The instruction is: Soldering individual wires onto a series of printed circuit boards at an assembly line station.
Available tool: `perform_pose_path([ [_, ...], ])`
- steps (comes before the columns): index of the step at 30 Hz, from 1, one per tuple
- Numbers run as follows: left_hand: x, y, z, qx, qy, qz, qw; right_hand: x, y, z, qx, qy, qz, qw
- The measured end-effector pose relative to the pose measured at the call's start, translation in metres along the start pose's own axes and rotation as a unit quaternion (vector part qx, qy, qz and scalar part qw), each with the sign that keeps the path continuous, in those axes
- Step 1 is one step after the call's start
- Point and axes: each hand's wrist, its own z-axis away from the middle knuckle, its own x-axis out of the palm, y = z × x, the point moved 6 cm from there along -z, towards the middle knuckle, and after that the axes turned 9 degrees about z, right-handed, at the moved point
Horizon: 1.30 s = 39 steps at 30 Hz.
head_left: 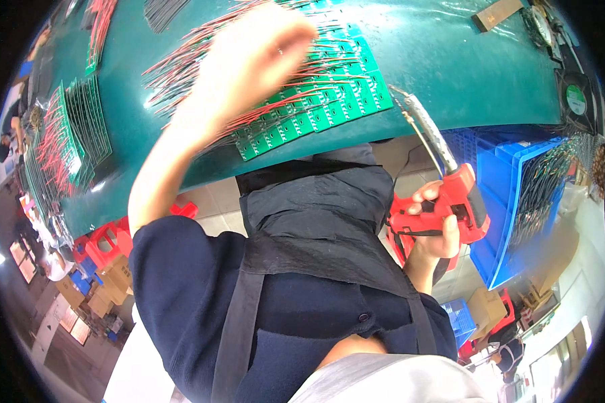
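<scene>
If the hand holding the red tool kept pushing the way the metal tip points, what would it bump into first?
Probably the row of green circuit boards on the green table. The red tool in the right hand points its tip toward their right end, though depth is unclear.

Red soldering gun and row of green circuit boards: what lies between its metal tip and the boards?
Only bare green table top, in the head view; tip near the boards.

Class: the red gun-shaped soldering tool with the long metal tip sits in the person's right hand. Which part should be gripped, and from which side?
Grip the red handle of the soldering tool, as the right hand does, coming from the rear end. The metal tip points at the green circuit boards, so keep fingers off it.
</scene>
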Motion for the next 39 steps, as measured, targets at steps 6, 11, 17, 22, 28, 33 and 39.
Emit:
perform_pose_path([
  [6, 0.050, 0.038, 0.028, 0.035, -0.024, 0.024, 0.999, 0.009, -0.001, 0.004, 0.054, 0.027, 0.079, 0.995],
  [11, 0.053, 0.038, 0.027, 0.022, -0.009, 0.025, 0.999, 0.013, -0.004, 0.005, 0.098, 0.054, 0.125, 0.986],
  [17, 0.052, 0.038, 0.026, 0.004, -0.020, 0.033, 0.999, 0.015, -0.003, 0.005, 0.106, 0.070, 0.124, 0.984],
  [22, 0.052, 0.038, 0.027, 0.014, -0.018, 0.031, 0.999, 0.014, -0.002, 0.005, 0.111, 0.046, 0.143, 0.982],
  [28, 0.052, 0.038, 0.027, 0.022, -0.005, 0.035, 0.999, 0.014, -0.001, 0.006, 0.102, 0.043, 0.131, 0.985],
  [33, 0.051, 0.036, 0.028, 0.013, -0.012, 0.034, 0.999, 0.009, -0.002, 0.000, 0.053, 0.015, 0.088, 0.995],
  [39, 0.052, 0.037, 0.028, 0.002, -0.022, 0.027, 0.999, 0.006, -0.001, 0.002, 0.054, 0.000, 0.080, 0.995],
])
